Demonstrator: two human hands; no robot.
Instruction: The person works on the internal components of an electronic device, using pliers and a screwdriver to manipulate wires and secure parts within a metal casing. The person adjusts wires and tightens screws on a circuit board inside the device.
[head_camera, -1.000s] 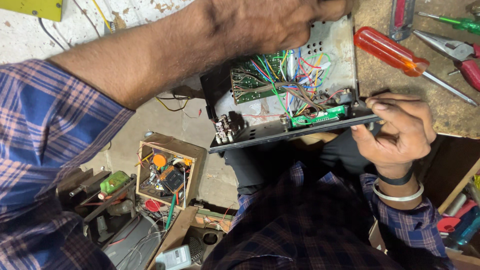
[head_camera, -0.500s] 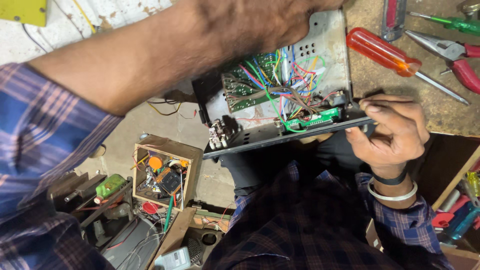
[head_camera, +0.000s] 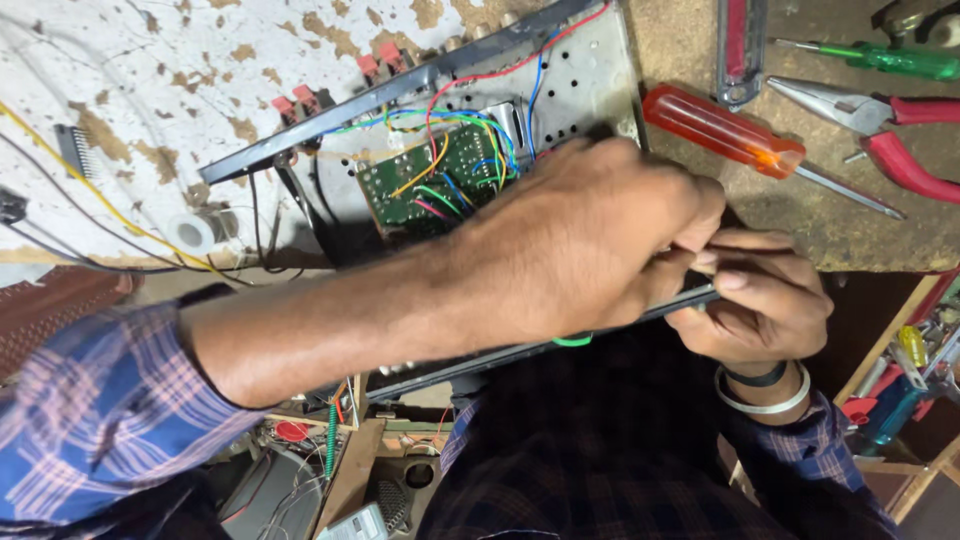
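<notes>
Metal casing (head_camera: 590, 85) of an opened amplifier lies on the worktop (head_camera: 700, 200), its green circuit board (head_camera: 435, 185) and coloured wires bared. Steadying the casing's near edge while working the wires gently seems wise. Left hand (head_camera: 590, 235) is curled over that edge; right hand (head_camera: 765, 300) pinches the front rim, fingers closed.

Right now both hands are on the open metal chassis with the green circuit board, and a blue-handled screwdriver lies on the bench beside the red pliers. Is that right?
Not quite. In the head view the screwdriver beside the red pliers has an orange handle, not blue. The rest holds: the left hand and right hand are on the open metal chassis with its green circuit board.
</notes>
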